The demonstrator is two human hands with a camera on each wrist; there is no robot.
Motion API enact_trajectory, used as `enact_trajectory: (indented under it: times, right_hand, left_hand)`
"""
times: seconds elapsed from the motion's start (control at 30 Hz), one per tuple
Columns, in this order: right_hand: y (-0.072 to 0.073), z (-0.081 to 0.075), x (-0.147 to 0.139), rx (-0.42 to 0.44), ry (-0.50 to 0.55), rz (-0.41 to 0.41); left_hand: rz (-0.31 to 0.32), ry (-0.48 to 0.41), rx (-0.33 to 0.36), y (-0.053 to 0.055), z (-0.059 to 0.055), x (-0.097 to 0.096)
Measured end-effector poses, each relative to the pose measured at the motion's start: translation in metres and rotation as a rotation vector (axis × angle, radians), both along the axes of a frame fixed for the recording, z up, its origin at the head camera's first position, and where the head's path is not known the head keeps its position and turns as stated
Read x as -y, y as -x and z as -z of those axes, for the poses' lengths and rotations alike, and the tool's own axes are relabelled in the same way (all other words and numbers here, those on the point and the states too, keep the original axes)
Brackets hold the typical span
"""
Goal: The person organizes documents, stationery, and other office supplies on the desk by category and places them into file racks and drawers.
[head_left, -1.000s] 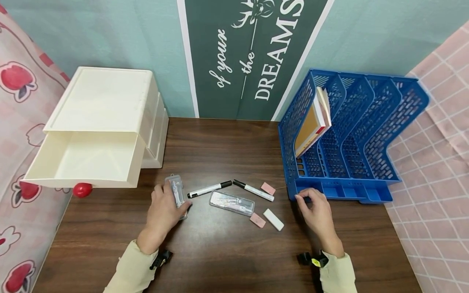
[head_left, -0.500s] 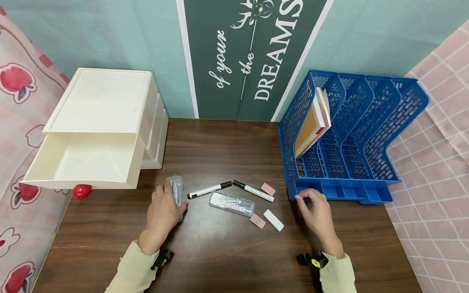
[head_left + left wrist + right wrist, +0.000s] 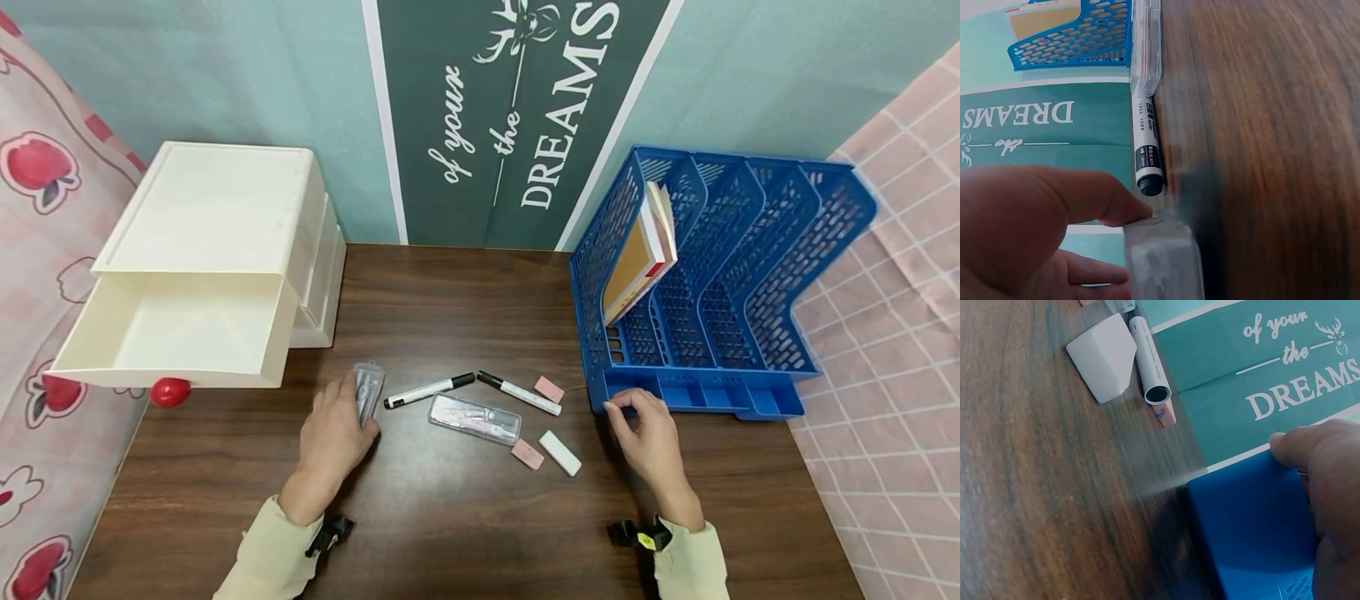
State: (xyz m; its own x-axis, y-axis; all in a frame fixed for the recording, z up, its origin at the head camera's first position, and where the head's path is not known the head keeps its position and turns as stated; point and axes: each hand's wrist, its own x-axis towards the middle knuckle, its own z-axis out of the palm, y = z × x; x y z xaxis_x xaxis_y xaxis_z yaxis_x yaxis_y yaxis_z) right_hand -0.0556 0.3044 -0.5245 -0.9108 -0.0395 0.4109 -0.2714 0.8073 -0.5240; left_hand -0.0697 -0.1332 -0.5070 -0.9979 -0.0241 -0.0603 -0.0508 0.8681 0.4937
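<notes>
Below "DREAMS" (image 3: 570,104), hands are clamped, left (image 3: 333,431) on a case (image 3: 368,388) near a "BLACK" marker (image 3: 1145,134), right (image 3: 651,435) on a rack (image 3: 723,292).

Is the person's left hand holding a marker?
No, the left hand grips a clear case, while the nearest marker lies apart on the table in the head view.

Soft, even light fills the head view, leaving a pale sheen on the dark tabletop (image 3: 457,517); the wrist views look hazier, with the near plastic case (image 3: 1165,265) blurred and shadow beside the blue rack (image 3: 1250,519).
</notes>
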Motion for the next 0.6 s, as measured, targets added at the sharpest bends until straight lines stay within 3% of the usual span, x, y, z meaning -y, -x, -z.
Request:
enact_trajectory:
  times: [0.3,0.6]
  right_hand:
    - [-0.001,-0.001,0.001,-0.003,0.009,0.000]
    - [-0.001,-0.003,0.002,0.007,0.002,0.009]
  left_hand:
    - [0.080,-0.024,-0.087,-0.005,-0.010,0.001]
    - [0.209,-0.010,-0.226,-0.010,-0.033,0.001]
